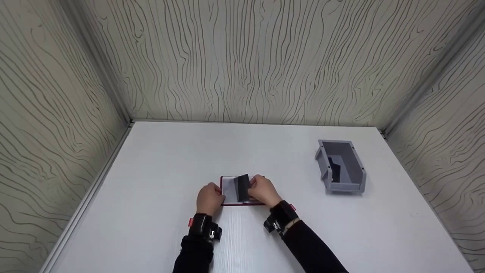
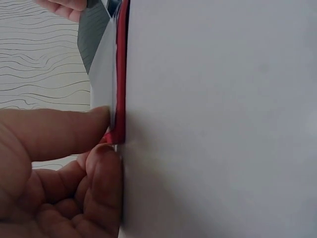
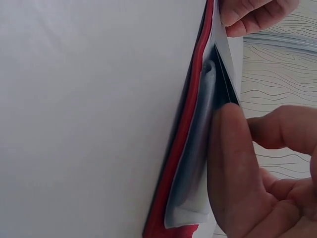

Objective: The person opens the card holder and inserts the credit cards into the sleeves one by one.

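Note:
A flat red-edged holder lies on the white table, with a pale face and a clear plastic layer that bulges at its right part. Over it a thin dark grey sheet stands raised and bent. My left hand pinches the holder's near left corner, thumb on top and curled fingers at the edge, as the left wrist view shows. With thumb and forefinger, my right hand pinches the right edge of the dark grey sheet. The holder's right end is partly hidden behind that hand.
Toward the back right of the table stands a grey plastic bin holding a black object. Wood-patterned panels enclose the table at the back and both sides.

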Available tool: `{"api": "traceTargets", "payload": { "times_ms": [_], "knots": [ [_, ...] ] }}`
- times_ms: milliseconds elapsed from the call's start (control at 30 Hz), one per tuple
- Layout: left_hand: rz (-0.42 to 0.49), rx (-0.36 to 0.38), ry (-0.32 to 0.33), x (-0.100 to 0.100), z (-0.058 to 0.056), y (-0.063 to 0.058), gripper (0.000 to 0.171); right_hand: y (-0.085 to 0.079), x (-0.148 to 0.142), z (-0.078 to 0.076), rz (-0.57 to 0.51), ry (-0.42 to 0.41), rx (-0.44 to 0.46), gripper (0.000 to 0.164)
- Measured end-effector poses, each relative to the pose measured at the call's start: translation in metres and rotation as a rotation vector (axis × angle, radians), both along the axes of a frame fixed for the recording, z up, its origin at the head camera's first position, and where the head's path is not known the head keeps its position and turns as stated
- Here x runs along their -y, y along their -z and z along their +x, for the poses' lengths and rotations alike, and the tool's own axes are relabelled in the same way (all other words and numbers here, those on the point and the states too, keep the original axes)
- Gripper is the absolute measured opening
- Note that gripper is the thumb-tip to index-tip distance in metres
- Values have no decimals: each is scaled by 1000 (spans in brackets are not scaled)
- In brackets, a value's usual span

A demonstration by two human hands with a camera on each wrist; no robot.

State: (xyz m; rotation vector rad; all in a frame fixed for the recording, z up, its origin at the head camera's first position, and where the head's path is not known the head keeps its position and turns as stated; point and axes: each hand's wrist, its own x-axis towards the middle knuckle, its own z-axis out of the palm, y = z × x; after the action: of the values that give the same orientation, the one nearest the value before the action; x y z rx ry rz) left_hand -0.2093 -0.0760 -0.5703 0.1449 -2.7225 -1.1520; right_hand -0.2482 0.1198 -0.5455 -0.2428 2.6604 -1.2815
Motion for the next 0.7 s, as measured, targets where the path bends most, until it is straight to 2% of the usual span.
{"api": "traceTargets", "payload": {
  "times_ms": [133, 367, 700],
  "knots": [
    [1, 8, 1, 0, 0, 0, 17, 1, 1, 0, 8, 1, -4, 22],
    [6, -7, 3, 0, 0, 2, 16, 2, 6, 2, 113, -15, -79, 19],
    [10, 2, -7, 0, -2, 3, 13, 0, 12, 1, 138, -45, -83, 19]
  ]
}}
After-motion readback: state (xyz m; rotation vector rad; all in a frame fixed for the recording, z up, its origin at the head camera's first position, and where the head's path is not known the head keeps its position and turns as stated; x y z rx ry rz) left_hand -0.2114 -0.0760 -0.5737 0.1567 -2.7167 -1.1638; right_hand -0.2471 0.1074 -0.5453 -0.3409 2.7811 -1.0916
